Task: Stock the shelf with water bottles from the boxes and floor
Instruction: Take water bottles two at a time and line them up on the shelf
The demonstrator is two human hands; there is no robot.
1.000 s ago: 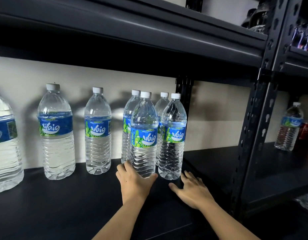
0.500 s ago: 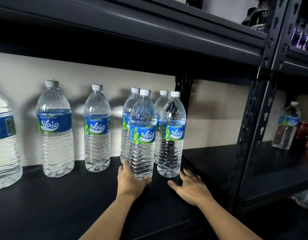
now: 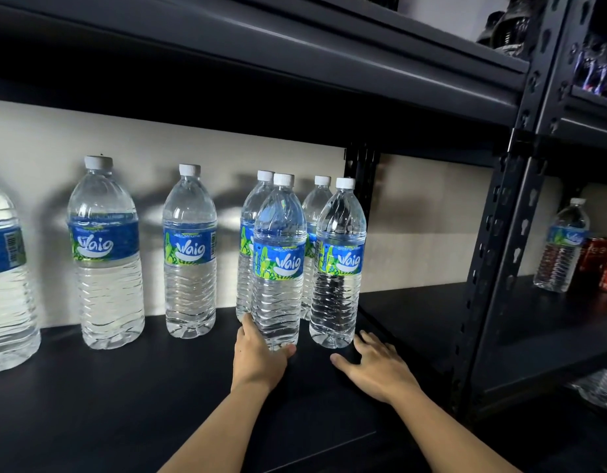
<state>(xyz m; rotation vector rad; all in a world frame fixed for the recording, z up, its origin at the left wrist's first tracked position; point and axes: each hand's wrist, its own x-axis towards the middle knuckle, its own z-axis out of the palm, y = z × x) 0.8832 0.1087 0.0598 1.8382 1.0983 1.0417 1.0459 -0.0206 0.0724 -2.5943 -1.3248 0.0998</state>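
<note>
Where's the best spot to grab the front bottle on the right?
Grip the front right bottle at its ribbed lower half, coming from the front-right: it stands upright, other bottles crowd its left and back, and that side is free.

Clear, white-capped water bottles [image 3: 278, 264] upright on black shelf [image 3: 124, 404] (blue-green labels)

Row of bottles [image 3: 189, 250] on shelf [image 3: 124, 404], two front bottles [image 3: 278, 264] before two behind, cans [image 3: 605, 264] far right
</note>
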